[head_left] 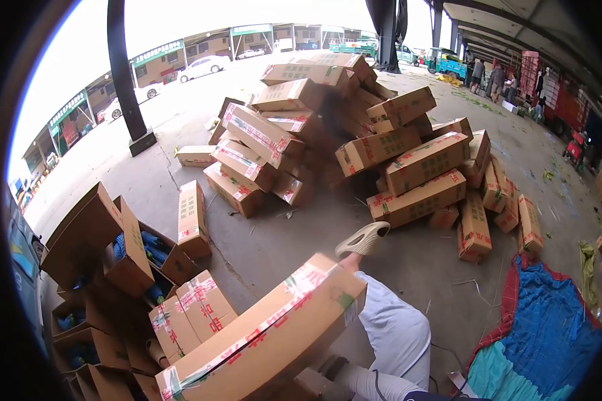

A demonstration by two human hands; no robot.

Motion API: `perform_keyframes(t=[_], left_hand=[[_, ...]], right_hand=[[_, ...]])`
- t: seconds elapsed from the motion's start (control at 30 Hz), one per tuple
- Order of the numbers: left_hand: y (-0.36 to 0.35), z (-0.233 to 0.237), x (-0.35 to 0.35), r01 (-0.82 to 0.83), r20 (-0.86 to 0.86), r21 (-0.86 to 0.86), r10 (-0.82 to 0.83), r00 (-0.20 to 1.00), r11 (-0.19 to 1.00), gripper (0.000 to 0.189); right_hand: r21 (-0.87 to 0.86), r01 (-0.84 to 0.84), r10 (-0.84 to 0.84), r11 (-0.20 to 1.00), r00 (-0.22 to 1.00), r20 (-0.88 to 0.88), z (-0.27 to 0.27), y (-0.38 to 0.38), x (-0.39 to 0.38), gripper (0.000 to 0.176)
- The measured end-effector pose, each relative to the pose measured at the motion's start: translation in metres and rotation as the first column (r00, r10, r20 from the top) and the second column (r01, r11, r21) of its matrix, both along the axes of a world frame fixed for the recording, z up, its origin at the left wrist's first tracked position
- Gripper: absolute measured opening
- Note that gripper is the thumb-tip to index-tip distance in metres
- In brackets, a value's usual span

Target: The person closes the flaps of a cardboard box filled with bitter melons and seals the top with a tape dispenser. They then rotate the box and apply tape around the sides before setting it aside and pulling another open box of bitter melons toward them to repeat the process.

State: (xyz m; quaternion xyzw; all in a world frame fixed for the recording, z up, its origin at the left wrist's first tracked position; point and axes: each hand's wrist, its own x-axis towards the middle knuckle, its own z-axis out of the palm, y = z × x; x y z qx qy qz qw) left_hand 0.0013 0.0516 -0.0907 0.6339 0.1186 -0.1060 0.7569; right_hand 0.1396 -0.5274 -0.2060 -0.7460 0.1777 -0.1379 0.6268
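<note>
A long taped cardboard box with red print is held up close in front of me, slanting from lower left to upper right. Against its near right side is my right hand, blurred and partly hidden, below a pale sleeve. At the box's left side a small part of what looks like my left hand shows; the box covers the rest. Below and beyond the box, my leg in light trousers reaches forward, with a beige slip-on shoe on the foot.
A large heap of similar closed boxes lies ahead on concrete. Open boxes with blue contents and two closed boxes sit at left. A blue-and-red cloth lies at right. A dark post, vehicles and people stand farther off.
</note>
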Motion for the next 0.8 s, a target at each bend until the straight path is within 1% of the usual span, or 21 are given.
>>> perform_keyframes(t=[0.03,0.07,0.1,0.13,0.17,0.2,0.23,0.27,0.3,0.33,0.4,0.43,0.47,0.5,0.53,0.57,0.6,0.63,0.7,0.77,0.8], left_hand=[[-0.071,0.018,0.015,0.011,0.223,0.013,-0.014,0.975,1.000,0.075],[-0.133,0.045,0.045,0.261,0.286,0.044,-0.263,0.921,0.964,0.085],[-0.227,0.094,0.079,0.378,0.591,-0.229,-0.181,0.786,0.897,0.088],[-0.284,0.098,0.116,0.464,0.657,-0.296,-0.175,0.733,0.835,0.095],[-0.338,0.123,0.141,0.555,0.768,-0.099,-0.291,0.570,0.826,0.101],[-0.387,0.149,0.149,0.645,0.700,-0.109,-0.402,0.590,0.756,0.099],[-0.438,0.152,0.164,0.628,0.743,0.093,-0.474,0.473,0.773,0.083],[-0.468,0.156,0.160,0.411,0.753,0.325,-0.496,0.433,0.852,0.065],[-0.488,0.149,0.153,0.500,0.815,0.113,-0.368,0.448,0.859,0.055],[-0.466,0.170,0.133,0.483,0.786,0.153,-0.403,0.470,0.862,0.050],[-0.401,0.164,0.090,0.451,0.835,0.125,-0.339,0.434,0.884,0.041],[-0.356,0.150,0.073,0.331,0.910,0.145,-0.257,0.326,0.933,0.038],[-0.290,0.139,0.058,0.285,0.845,0.252,-0.354,0.401,0.925,0.036],[-0.228,0.128,0.023,0.287,0.761,0.336,-0.438,0.479,0.897,0.034],[-0.170,0.109,-0.012,0.159,0.712,0.289,-0.323,0.624,0.944,0.032],[-0.123,0.095,-0.055,-0.121,0.619,0.270,-0.076,0.782,0.955,0.030],[-0.075,0.089,-0.098,-0.372,0.625,0.257,0.140,0.768,0.892,0.027],[-0.029,0.092,-0.154,-0.556,0.600,0.484,0.207,0.773,0.676,0.025],[0.030,0.089,-0.260,-0.782,0.496,0.347,0.606,0.621,0.518,0.025],[0.056,0.120,-0.342,-0.759,0.478,0.614,0.661,0.578,0.219,0.025],[0.073,0.117,-0.368,-0.743,0.481,0.658,0.691,0.539,0.122,0.027]], right_hand=[[-0.127,0.032,-0.022,0.991,0.997,0.078,0.012,0.010,-0.013,0.027],[-0.255,0.098,-0.053,0.962,0.982,0.180,0.035,0.013,-0.018,0.027],[-0.398,0.216,-0.087,0.892,0.945,0.316,0.064,0.005,-0.004,0.028],[-0.492,0.343,-0.122,0.801,0.897,0.425,0.097,-0.008,0.012,0.028],[-0.546,0.457,-0.155,0.702,0.846,0.509,0.132,-0.027,0.034,0.028],[-0.561,0.543,-0.189,0.625,0.803,0.565,0.162,-0.051,0.052,0.029],[-0.541,0.587,-0.215,0.602,0.772,0.599,0.191,-0.081,0.067,0.029],[-0.454,0.536,-0.179,0.712,0.763,0.621,0.205,-0.114,0.074,0.028],[-0.405,0.473,-0.161,0.783,0.783,0.601,0.214,-0.135,0.074,0.026],[-0.186,0.220,-0.089,0.958,0.840,0.535,0.206,-0.138,0.066,0.022],[0.455,-0.136,-0.064,0.880,0.915,0.398,0.194,-0.146,0.045,0.016],[0.458,-0.208,0.080,0.864,0.955,0.284,0.159,-0.142,0.028,0.016],[0.454,-0.284,0.233,0.844,0.958,0.166,0.126,-0.139,0.012,0.017],[0.628,-0.246,0.258,0.739,0.963,0.073,0.101,-0.106,-0.007,0.026],[0.999,-0.003,0.445,0.036,0.896,-0.013,0.143,-0.024,-0.066,0.024],[0.910,-0.412,0.712,-0.051,0.624,0.322,0.121,0.001,-0.075,0.026],[0.973,-0.214,0.653,0.091,0.750,0.103,0.056,-0.024,-0.062,0.031],[0.976,-0.001,0.546,0.216,0.829,-0.120,-0.009,-0.047,-0.048,0.037],[0.404,-0.627,0.649,0.666,0.754,0.100,0.100,0.092,-0.106,0.039],[0.418,-0.547,0.607,0.726,0.795,-0.014,0.098,0.138,-0.098,0.041],[0.437,-0.527,0.550,0.728,0.831,0.086,0.040,0.143,-0.076,0.035]])
